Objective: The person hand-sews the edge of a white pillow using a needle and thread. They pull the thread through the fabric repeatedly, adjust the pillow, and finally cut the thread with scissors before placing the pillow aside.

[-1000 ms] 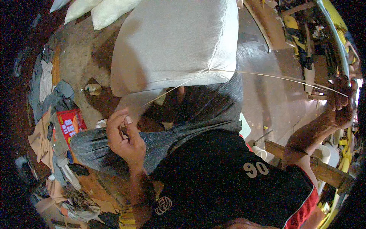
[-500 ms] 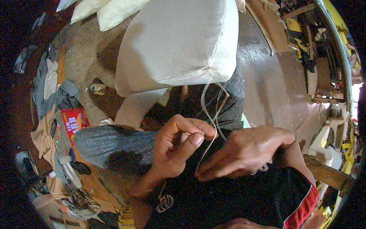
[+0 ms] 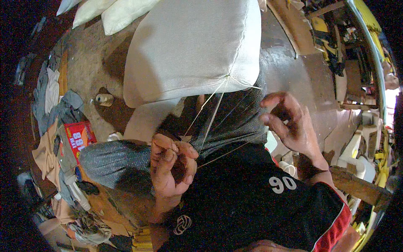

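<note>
White cushion (image 3: 189, 46) sits in front of you, near edge over your grey trousers (image 3: 113, 161), w/ thread (image 3: 218, 103) coming out by its near R corner. Your L hand (image 3: 172, 166) is this side of that edge, thumb + fingertips pinching thread. Your R hand (image 3: 289, 122) hangs near the corner, fingers curled, thumb + index tips apart; can't tell if they're touching a strand tbh.

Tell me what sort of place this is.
It looks like a sewing or upholstery workshop, though I can't be certain: there's a pale, stuffed cushion with threads running from its corner, a spool on the floor, and loose cloth pieces heaped at the left.
</note>
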{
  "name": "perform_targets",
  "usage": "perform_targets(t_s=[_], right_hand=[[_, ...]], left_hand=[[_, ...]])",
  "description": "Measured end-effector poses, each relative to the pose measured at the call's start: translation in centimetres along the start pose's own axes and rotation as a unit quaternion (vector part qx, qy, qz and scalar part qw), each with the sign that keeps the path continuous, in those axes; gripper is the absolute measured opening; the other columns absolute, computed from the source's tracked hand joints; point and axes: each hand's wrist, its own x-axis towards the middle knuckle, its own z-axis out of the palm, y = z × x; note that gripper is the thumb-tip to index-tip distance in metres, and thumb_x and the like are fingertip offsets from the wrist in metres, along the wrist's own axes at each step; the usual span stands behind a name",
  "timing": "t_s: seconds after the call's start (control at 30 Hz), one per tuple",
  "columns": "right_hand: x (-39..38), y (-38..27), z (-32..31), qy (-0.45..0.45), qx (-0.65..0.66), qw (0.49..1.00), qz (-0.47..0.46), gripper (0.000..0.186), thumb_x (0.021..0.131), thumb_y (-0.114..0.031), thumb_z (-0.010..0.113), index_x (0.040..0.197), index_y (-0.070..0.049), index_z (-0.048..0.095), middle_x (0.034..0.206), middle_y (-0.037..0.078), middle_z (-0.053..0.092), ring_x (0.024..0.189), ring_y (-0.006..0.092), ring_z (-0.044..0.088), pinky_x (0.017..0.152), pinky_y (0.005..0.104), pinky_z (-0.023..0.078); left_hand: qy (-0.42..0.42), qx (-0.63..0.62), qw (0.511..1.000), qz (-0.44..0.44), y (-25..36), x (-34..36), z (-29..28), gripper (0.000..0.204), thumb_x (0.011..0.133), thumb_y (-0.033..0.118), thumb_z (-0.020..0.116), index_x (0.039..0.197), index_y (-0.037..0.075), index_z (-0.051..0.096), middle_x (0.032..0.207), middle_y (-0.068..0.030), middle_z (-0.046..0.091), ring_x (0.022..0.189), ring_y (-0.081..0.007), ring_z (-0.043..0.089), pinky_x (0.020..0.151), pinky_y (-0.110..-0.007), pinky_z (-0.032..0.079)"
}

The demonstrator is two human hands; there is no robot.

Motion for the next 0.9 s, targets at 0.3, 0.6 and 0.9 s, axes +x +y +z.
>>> perform_targets(t_s=[0.3,0.6,0.9], right_hand=[[2.2,1.1,3.7,0.139,-0.074,0.917,-0.367,0.032,0.090,-0.009,0.072,0.120,-0.002,0.062,0.094,0.012,0.072,0.074,0.0134,0.068,0.063,0.0269,0.053],[3.3,-1.0,8.2,-0.178,0.459,0.869,-0.056,0.055,0.098,-0.016,0.064,0.148,-0.007,0.043,0.128,0.013,0.063,0.081,0.0058,0.060,0.060,0.0200,0.051],[3.4,-1.4,8.4,-0.176,0.469,0.863,-0.062,0.058,0.100,-0.015,0.059,0.152,-0.006,0.036,0.130,0.015,0.062,0.072,0.0100,0.063,0.060,0.0214,0.052]], left_hand=[[-0.036,0.059,0.997,0.040,-0.7,0.1,0.9,0.014,0.104,0.013,0.048,0.113,0.004,0.042,0.068,-0.0196,0.063,0.038,-0.0161,0.048,0.033,-0.024,0.037],[0.047,-0.010,0.995,-0.088,-1.1,-0.8,1.7,0.014,0.106,0.016,0.043,0.117,0.007,0.042,0.056,-0.0131,0.055,0.031,-0.0136,0.037,0.030,-0.025,0.031],[0.076,-0.138,0.945,-0.287,-1.9,-0.7,-1.0,0.013,0.105,0.017,0.047,0.117,0.013,0.049,0.053,-0.0091,0.052,0.029,-0.0140,0.036,0.029,-0.026,0.028]])
